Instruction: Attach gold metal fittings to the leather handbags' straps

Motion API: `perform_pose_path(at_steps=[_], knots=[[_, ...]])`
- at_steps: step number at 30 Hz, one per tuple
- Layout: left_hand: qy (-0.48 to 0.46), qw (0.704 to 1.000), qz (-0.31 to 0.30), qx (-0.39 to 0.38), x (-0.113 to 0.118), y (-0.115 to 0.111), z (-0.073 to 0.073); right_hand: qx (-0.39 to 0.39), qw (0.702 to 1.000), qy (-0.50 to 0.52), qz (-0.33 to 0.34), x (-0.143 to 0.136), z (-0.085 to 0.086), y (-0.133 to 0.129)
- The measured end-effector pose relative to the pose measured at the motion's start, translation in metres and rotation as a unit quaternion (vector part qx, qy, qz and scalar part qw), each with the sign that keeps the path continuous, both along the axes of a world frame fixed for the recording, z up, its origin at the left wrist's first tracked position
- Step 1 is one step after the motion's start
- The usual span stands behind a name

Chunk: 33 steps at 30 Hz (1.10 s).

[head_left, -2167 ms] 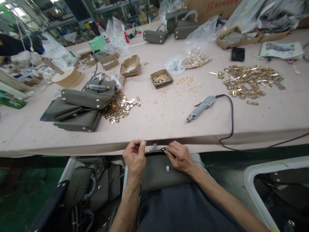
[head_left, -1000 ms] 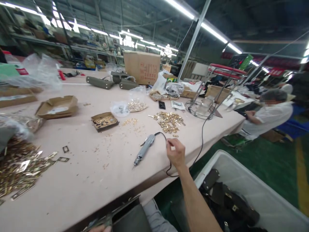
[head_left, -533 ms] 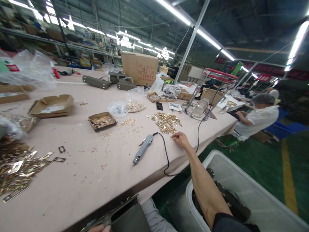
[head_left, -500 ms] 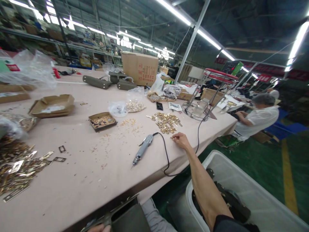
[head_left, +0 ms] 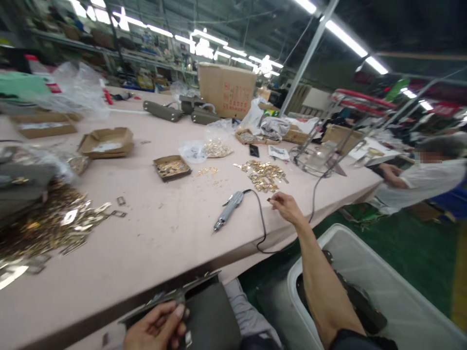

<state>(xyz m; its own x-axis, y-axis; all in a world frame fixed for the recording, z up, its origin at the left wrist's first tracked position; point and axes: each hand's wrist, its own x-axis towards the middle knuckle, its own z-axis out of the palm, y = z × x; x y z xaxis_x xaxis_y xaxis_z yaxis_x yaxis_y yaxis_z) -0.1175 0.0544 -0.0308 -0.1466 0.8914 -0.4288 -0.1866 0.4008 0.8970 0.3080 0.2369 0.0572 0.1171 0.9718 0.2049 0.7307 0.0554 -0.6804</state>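
Observation:
My right hand [head_left: 286, 206] reaches far out over the pink table [head_left: 164, 233] and pinches a small gold metal piece [head_left: 269, 200] lifted just above the cloth, near a heap of gold fittings [head_left: 264, 175]. My left hand [head_left: 156, 328] is low at the table's near edge, gripping the top of an olive-grey handbag [head_left: 204, 316] that rests on my lap. A grey electric screwdriver [head_left: 229, 210] lies left of my right hand, its black cord [head_left: 260, 228] looping off the table edge.
A brown tray of gold parts [head_left: 171, 167], a plastic bag of fittings [head_left: 211, 148], a big cardboard box [head_left: 226, 90] and a heap of gold plates [head_left: 47, 226] sit on the table. A white bin with bags [head_left: 365, 291] stands at right. Another person [head_left: 423, 177] works beyond.
My right hand went from the bag on my lap out to the gold heap, touched the table and has now lifted a small piece. My left hand stayed on the bag.

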Motion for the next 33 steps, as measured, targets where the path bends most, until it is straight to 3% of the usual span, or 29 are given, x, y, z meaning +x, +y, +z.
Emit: perform_pose_path(at_steps=[3, 5, 9, 12, 16, 20, 24, 33], knots=[[-0.023, 0.999, -0.023, 0.017, 0.002, -0.008, 0.012, 0.029, 0.987, 0.128, 0.092, -0.062, 0.004, -0.034], [-0.040, 0.999, -0.010, 0.020, 0.003, -0.009, 0.012, 0.028, 0.968, 0.176, 0.176, -0.108, 0.003, -0.057], [-0.062, 0.998, -0.007, 0.014, 0.002, -0.014, 0.008, -0.075, 0.918, 0.219, 0.323, -0.192, -0.006, -0.105], [-0.058, 0.998, -0.010, 0.017, 0.000, -0.020, 0.012, -0.132, 0.900, 0.217, 0.356, -0.232, -0.021, -0.126], [-0.056, 0.998, -0.018, 0.018, -0.002, -0.021, 0.015, -0.155, 0.897, 0.201, 0.363, -0.251, -0.036, -0.128], [-0.055, 0.998, -0.029, 0.008, -0.003, -0.020, 0.014, -0.148, 0.886, 0.188, 0.396, -0.254, -0.041, -0.122], [-0.063, 0.997, -0.036, 0.003, -0.004, -0.020, 0.016, -0.158, 0.892, 0.176, 0.386, -0.256, -0.045, -0.121], [-0.055, 0.998, -0.039, 0.010, -0.004, -0.021, 0.014, -0.130, 0.896, 0.154, 0.395, -0.255, -0.038, -0.117]])
